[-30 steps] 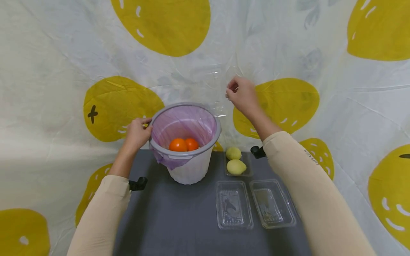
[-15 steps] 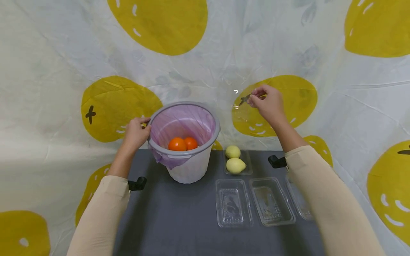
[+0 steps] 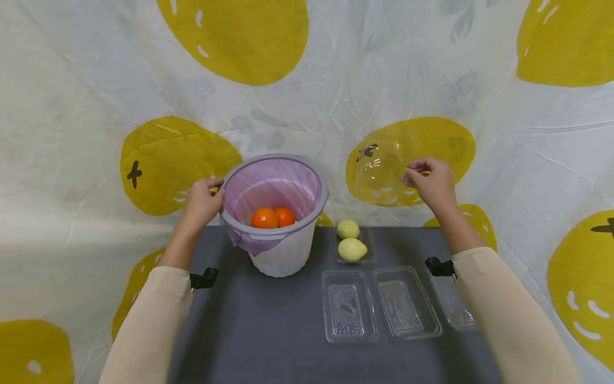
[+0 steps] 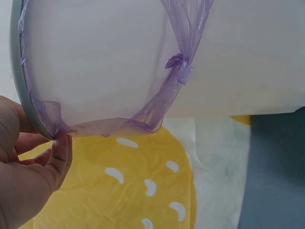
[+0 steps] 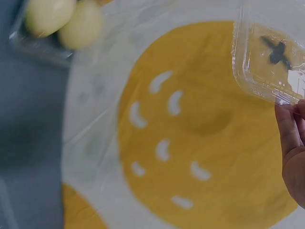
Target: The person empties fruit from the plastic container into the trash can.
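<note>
With its thumb and fingers, my left hand [image 3: 202,201] grips the left side of the bin's grey rim [image 4: 21,90]. The white bin [image 3: 283,261] tilts slightly toward me, lined with a purple plastic bag [image 3: 273,181]. Two round orange fruits [image 3: 264,218] lie inside it. Out to the right, my right hand [image 3: 434,184] pinches the edge of a clear plastic tray [image 5: 243,71]. That tray is held up in the air, nothing showing in it, against the patterned backdrop.
Two lemons [image 3: 352,250] sit in a clear tray [image 3: 369,256] at the back of the dark table [image 3: 259,341]. Nearer me lie a clear tray [image 3: 350,333], a second one [image 3: 414,330] and a third [image 3: 455,304], partly covered by the right sleeve.
The right hand has carried the clear tray rightward and down, away from above the bin. My left hand keeps its grip on the rim, and the fruits in the bin stay put.
</note>
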### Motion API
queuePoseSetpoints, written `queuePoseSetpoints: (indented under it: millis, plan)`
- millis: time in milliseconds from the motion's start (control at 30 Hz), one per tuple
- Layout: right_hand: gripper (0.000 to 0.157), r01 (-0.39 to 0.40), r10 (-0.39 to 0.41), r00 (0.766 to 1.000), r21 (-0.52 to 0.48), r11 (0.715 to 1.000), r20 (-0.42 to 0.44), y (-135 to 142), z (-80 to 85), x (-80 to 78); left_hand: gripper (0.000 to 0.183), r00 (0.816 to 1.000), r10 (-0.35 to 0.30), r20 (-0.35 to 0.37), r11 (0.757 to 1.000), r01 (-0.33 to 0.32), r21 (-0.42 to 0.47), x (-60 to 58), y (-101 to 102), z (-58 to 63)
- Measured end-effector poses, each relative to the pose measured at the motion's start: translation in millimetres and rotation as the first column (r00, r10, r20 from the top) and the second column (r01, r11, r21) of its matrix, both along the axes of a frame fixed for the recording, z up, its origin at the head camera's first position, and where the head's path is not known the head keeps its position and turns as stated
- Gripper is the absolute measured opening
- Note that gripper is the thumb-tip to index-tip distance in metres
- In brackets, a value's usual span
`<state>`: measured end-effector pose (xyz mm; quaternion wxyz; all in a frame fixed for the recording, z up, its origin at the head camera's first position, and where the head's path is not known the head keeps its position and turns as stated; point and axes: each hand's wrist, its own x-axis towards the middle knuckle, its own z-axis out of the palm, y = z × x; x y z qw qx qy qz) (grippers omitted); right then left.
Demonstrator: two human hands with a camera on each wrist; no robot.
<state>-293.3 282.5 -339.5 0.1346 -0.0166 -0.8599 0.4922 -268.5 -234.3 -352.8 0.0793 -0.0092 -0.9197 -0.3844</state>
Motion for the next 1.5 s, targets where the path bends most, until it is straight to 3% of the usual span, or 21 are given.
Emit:
queuePoseSetpoints:
  millis: [167,400,600,800,1033,1267,1400,1500]
  plan:
    - [0.035,0.042,-0.045,0.998,0.081,0.996,0.039,25.1,-24.3,6.2,0.044,1.000,0.002,0.015,1.000,-0.002,0.005,1.3,-1.9,0.6]
    - [0.037,0.004,-0.006,0.991,0.012,1.000,0.135,50.5,-55.1,11.8,0.044,1.000,-0.003,0.024,1.000,0.003,0.008,1.3,-3.1,1.3]
    - [0.040,-0.006,-0.002,0.977,0.037,0.999,0.214,65.2,-81.2,18.0,0.043,1.000,-0.007,0.021,1.000,0.007,0.012,0.8,-2.9,-1.1]
    - [0.035,0.010,-0.036,0.978,0.122,0.992,0.207,79.4,-105.1,21.7,0.043,1.000,-0.005,0.015,1.000,0.004,0.017,0.6,-2.3,-1.7]
    - [0.031,0.038,-0.091,0.980,0.279,0.960,0.179,92.8,-130.1,21.2,0.042,1.000,0.012,0.008,1.000,-0.012,0.008,1.7,-3.6,0.4]
    - [0.033,0.037,-0.091,0.969,0.228,0.973,0.228,100.6,-153.8,16.5,0.044,0.999,0.010,0.043,1.000,-0.011,0.025,2.4,-4.6,-0.6]
    - [0.033,0.047,-0.123,0.967,0.323,0.945,0.221,102.7,-166.6,14.4,0.044,0.999,0.010,0.040,1.000,-0.011,0.027,1.7,-5.3,-1.8]
    - [0.034,0.054,-0.139,0.962,0.339,0.939,0.234,101.5,-174.6,14.6,0.044,1.000,0.008,0.028,1.000,-0.008,0.024,1.8,-6.1,-2.6]
